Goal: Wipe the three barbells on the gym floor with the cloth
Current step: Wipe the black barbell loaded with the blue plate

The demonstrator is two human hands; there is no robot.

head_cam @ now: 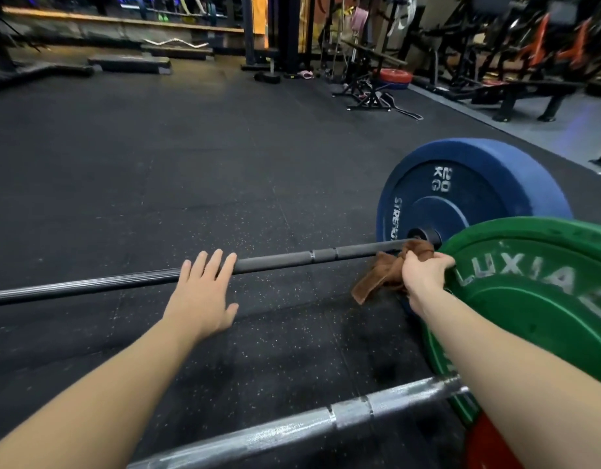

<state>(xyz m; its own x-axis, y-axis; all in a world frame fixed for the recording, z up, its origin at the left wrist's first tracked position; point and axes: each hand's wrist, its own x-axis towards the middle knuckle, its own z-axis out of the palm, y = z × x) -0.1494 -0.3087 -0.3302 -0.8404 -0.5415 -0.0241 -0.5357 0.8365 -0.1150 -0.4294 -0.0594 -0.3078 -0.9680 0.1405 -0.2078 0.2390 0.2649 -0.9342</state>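
A black barbell lies across the floor, with a blue 20 kg plate on its right end. My left hand rests flat on the bar's middle, fingers straight. My right hand grips a brown cloth bunched around the bar right beside the blue plate. Closer to me lies a silver barbell carrying a green plate; a red plate shows at the bottom right edge.
Black speckled rubber flooring stretches ahead. Racks, benches and machines crowd the back right, with a red plate on the floor there. Step platforms and a curl bar lie at the back left.
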